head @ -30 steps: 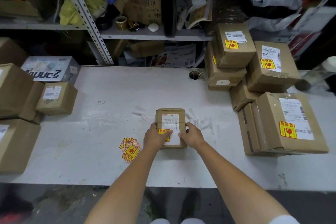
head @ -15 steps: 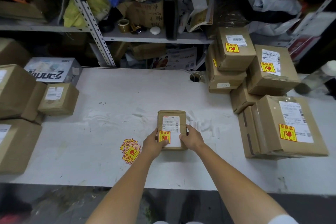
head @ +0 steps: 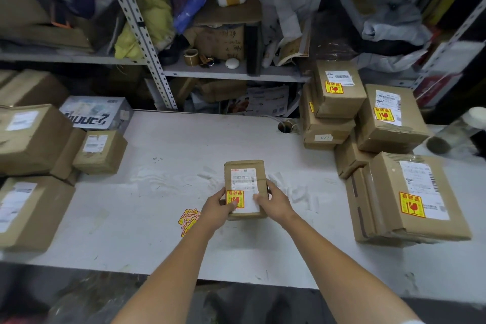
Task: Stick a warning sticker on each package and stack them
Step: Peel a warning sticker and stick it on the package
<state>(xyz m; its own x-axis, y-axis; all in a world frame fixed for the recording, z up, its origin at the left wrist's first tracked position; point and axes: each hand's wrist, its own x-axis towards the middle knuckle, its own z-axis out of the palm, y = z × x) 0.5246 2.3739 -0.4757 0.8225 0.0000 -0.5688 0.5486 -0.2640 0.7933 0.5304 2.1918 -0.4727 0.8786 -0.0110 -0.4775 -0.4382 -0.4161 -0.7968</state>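
The left hand (head: 218, 209) and right hand (head: 273, 204) clasped the small package (head: 246, 184) between them over the table (head: 157, 192), fingers curled round its near sides, the left thumb pressing the warning sticker (head: 234, 198). Lifting that thumb too soon might leave a sticker corner curling, and a loose clasp might let the package twist on its way to the stack (head: 389, 187) well right of the fingers. Its long axis ran straight away from the fingertips, sticker nearest them.

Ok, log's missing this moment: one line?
small brown cardboard package: gripped by left hand, right hand; left thumb: on yellow warning sticker
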